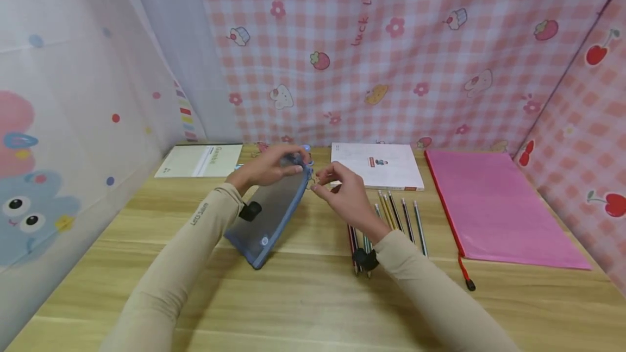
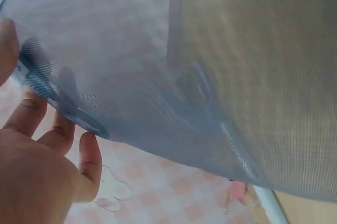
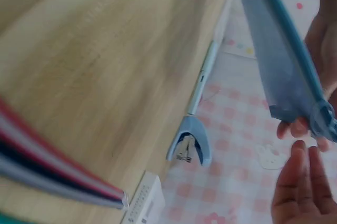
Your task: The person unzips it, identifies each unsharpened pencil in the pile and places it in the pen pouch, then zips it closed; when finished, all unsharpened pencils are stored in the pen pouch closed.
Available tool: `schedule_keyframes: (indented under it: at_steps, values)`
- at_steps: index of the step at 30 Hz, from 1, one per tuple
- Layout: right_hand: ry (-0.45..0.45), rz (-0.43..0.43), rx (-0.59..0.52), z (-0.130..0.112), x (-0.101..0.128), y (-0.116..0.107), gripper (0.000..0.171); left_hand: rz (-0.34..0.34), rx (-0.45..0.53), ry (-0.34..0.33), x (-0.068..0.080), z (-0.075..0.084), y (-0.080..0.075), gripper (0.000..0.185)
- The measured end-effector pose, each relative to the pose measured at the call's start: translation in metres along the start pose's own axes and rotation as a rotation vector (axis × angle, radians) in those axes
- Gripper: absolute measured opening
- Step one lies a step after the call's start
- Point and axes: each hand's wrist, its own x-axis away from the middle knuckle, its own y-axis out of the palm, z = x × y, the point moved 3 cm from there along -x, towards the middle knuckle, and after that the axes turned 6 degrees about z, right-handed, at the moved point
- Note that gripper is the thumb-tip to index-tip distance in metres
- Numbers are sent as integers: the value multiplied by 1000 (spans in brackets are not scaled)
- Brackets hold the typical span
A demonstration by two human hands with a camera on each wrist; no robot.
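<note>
A pale wooden desk (image 1: 303, 292) stands walled in by pink checked cloth printed with cakes and strawberries. Lifted over its middle is a blue-grey mesh pencil pouch with a blue zip edge (image 1: 271, 213), tilted, its low corner down near the wood. The left hand (image 1: 271, 166) grips the pouch's upper end, fingers curled over the top edge. Just beside that grip, the right hand (image 1: 342, 189) pinches something small at the pouch's top corner; what it pinches is too small to tell. Under the right wrist lies a row of striped pencils (image 1: 398, 216). Beyond the hands lie a white booklet (image 1: 379, 164) and a pale green notebook (image 1: 200, 161); well right of the grip is a flat pink zip folder (image 1: 494, 205).
</note>
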Motion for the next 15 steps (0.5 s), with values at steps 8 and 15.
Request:
schedule_keyframes:
  at_steps: [8, 15]
  values:
    - [-85, 123, 20, 6, -12, 25, 18, 33, 127, -106, 1, -18, 0, 25]
    - [-89, 135, 40, 3, -21, 33, 12, 138, 241, -200, -2, -26, -2, 27]
